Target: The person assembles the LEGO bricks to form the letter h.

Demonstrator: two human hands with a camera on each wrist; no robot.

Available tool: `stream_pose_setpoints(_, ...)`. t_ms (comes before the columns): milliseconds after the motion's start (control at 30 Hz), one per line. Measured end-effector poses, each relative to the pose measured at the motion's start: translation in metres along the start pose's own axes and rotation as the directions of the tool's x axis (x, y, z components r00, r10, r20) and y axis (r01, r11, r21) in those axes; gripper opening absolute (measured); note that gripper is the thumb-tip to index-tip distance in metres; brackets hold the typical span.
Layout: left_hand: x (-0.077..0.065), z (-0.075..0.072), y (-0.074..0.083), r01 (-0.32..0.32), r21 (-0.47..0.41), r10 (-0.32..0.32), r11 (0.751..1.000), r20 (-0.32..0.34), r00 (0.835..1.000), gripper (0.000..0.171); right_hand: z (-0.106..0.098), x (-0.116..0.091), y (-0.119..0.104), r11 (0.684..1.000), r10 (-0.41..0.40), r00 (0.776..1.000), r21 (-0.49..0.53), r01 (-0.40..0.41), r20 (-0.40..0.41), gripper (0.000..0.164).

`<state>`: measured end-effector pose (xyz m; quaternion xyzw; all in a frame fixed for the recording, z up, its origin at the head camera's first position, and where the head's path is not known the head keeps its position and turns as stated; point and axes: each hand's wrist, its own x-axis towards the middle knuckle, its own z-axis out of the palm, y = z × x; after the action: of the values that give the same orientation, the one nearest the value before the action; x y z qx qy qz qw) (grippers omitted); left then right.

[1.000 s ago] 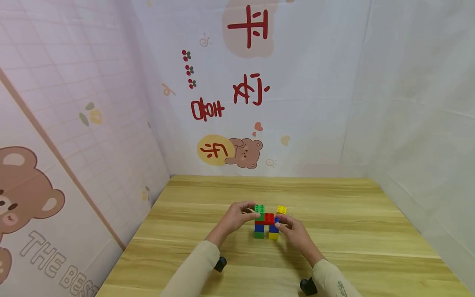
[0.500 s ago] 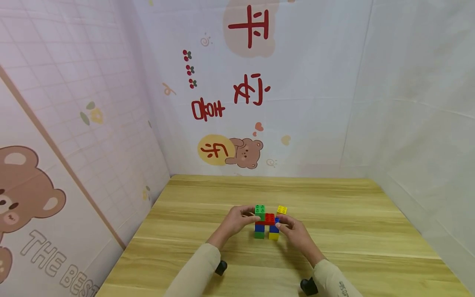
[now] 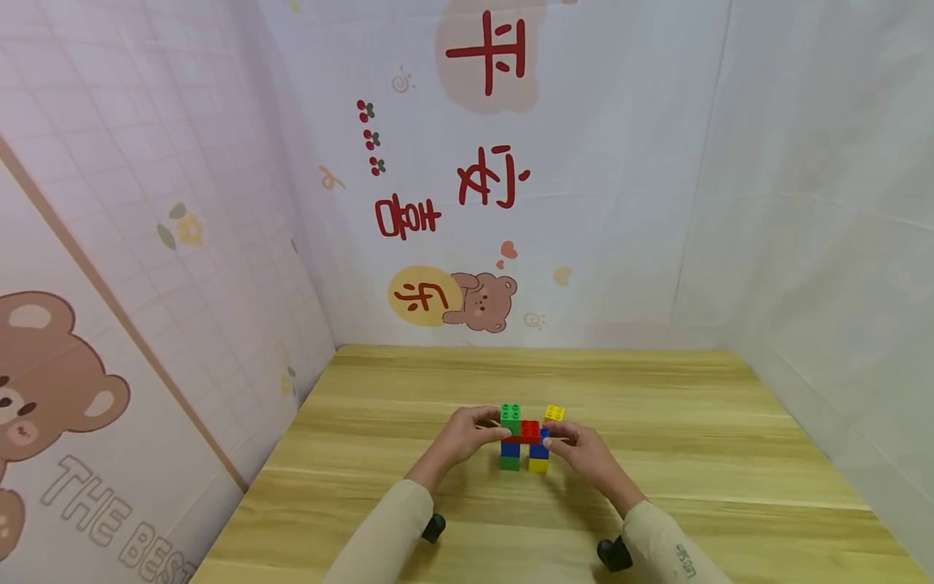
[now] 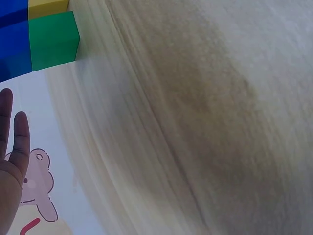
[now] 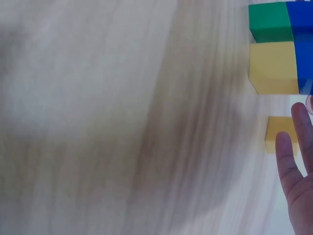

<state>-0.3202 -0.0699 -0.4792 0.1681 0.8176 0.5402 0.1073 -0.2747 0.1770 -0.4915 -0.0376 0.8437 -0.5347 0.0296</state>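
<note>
In the head view a small arch of toy building bricks stands on the table. Its left leg is a green brick [image 3: 510, 464] under a blue brick [image 3: 510, 449]; its right leg is a yellow brick [image 3: 538, 465] under another blue brick [image 3: 539, 452]. A red brick [image 3: 530, 431] bridges them, and an upper green brick [image 3: 511, 415] sits on its left end. My left hand [image 3: 467, 431] holds that upper green brick between thumb and fingers. With thumb and finger, my right hand [image 3: 586, 456] pinches the right blue brick. Both wrist views show only some straight outer fingers [image 5: 286, 156] and the lower bricks.
Behind the arch, a loose yellow brick [image 3: 554, 413] lies on the wooden table [image 3: 409, 377], close to my right fingers. Printed cloth walls [image 3: 598, 203] stand at the back and both sides. Black wrist devices [image 3: 615, 555] hang below each sleeve.
My left hand has come down slightly, its thumb now lower on the upper green brick. The right hand stays at the blue brick while its forearm shifts a little to the right.
</note>
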Motion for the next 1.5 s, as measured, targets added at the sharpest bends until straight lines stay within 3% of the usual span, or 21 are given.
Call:
stream_pose_setpoints(200,-0.003,-0.003,-0.001,0.0,-0.007,0.0,1.0,0.0,1.0,0.036,-0.016,0.009,0.004,1.0,-0.022,0.999,-0.012,0.021,-0.048,0.038)
stream_pose_setpoints(500,-0.008,-0.005,-0.005,0.003,-0.016,-0.003,1.0,0.002,1.0,0.035,-0.032,0.024,0.018,0.999,0.011,0.995,-0.048,-0.016,-0.1,0.043)
stream_pose_setpoints(800,-0.011,-0.004,-0.006,0.018,-0.044,-0.018,0.999,0.015,1.0,0.036,-0.025,0.035,0.03,0.995,0.059,0.994,-0.079,-0.066,-0.092,0.051)
stream_pose_setpoints(1500,-0.007,-0.001,-0.005,-0.013,-0.035,0.014,0.999,0.033,0.999,0.039,-0.01,0.05,0.035,0.987,0.061,0.995,-0.141,-0.072,-0.08,0.053)
